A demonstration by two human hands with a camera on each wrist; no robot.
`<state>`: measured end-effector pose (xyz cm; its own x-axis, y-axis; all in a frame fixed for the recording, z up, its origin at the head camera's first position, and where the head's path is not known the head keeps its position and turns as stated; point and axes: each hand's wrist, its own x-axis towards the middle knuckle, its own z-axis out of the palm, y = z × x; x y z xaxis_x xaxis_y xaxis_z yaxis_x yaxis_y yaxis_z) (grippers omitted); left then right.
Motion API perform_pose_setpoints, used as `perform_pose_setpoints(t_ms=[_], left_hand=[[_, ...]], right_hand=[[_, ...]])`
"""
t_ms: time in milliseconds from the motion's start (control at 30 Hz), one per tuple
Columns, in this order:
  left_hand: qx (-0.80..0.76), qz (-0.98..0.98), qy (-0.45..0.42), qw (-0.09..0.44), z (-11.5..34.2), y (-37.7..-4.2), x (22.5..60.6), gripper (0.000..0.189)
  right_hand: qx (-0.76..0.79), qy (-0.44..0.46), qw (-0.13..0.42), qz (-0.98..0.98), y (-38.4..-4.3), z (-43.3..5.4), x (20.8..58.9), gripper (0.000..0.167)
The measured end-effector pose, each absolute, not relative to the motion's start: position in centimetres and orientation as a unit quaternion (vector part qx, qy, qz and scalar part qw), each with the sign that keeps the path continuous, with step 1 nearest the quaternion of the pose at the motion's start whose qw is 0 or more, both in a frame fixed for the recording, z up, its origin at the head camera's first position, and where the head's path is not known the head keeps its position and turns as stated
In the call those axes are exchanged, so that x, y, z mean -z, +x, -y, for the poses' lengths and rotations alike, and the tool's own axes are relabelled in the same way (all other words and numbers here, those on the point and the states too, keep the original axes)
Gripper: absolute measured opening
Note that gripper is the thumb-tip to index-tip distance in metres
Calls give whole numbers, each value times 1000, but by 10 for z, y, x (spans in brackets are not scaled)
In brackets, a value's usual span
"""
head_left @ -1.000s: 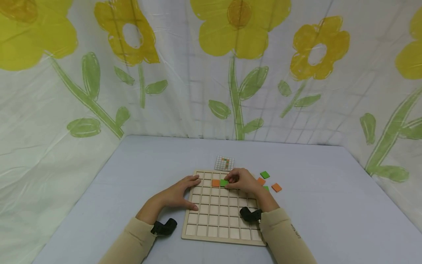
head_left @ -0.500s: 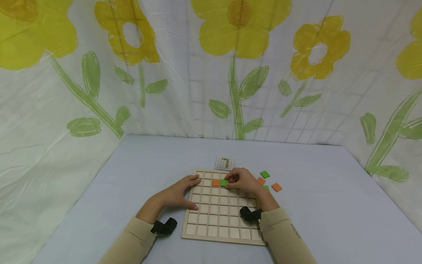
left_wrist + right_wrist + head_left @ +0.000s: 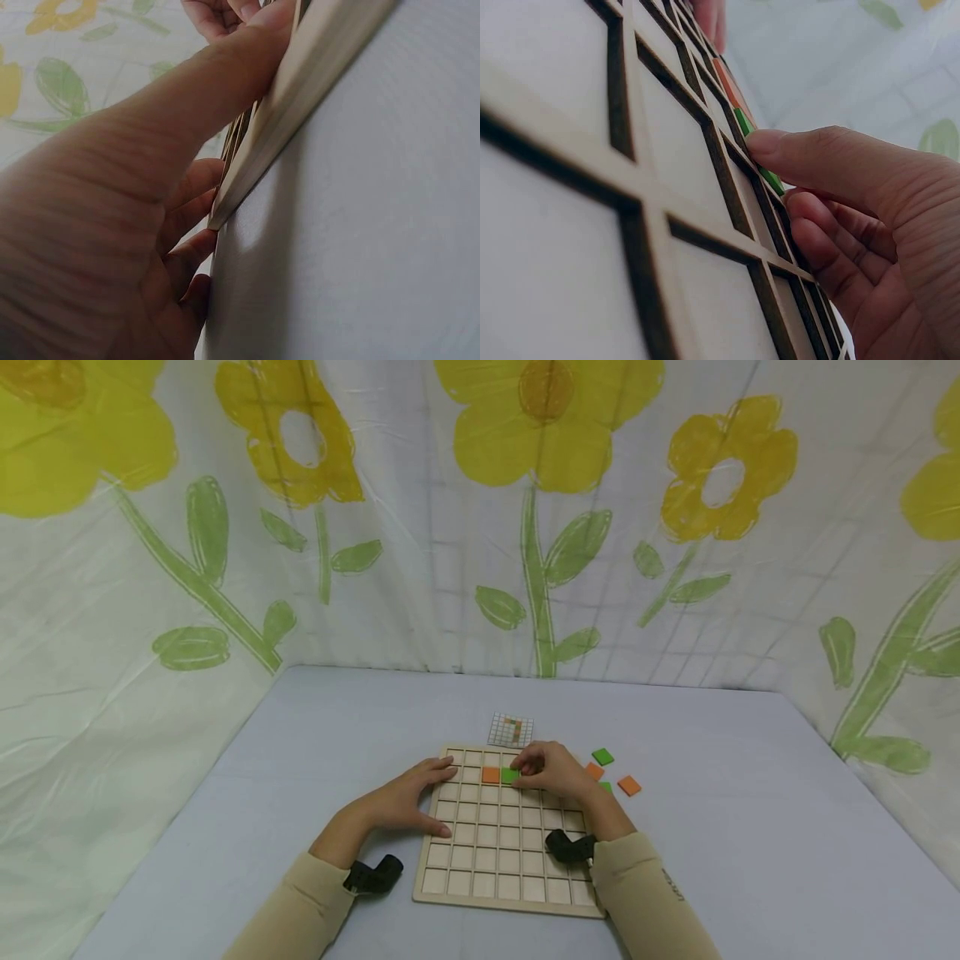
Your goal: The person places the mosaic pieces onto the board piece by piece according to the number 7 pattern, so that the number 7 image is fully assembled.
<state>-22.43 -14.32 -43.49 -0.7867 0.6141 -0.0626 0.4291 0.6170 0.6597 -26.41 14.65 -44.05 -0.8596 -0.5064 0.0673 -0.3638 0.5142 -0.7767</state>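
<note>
A wooden grid board lies on the table in front of me. My left hand rests on its left edge, fingers spread, thumb on the lower side; the left wrist view shows the thumb against the board's rim. With thumb and fingertips my right hand pinches a green tile at a cell in the second row from the far edge. An orange tile sits in the cell directly left of it. In the right wrist view the green tile stands slightly tilted above the grid bars.
Right of the board lie loose tiles, green and orange, some partly hidden by my right hand. A small card printed with a coloured grid pattern lies beyond the far edge. A flowered curtain hangs behind the table.
</note>
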Motion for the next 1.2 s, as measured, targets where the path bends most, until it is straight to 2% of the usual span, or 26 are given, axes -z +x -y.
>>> perform_pose_setpoints(t_ms=[667,1067,1200], left_hand=[[-322,-890,287,146,143,-225,437,93],[-326,-888,288,149,143,-225,436,92],[-327,-888,288,150,142,-225,435,92]], right_hand=[[417,-253,80,-869,-265,-146,440,24],[446,-253,128,-849,-265,-157,420,33],[453,-251,127,-846,-262,-166,410,35]])
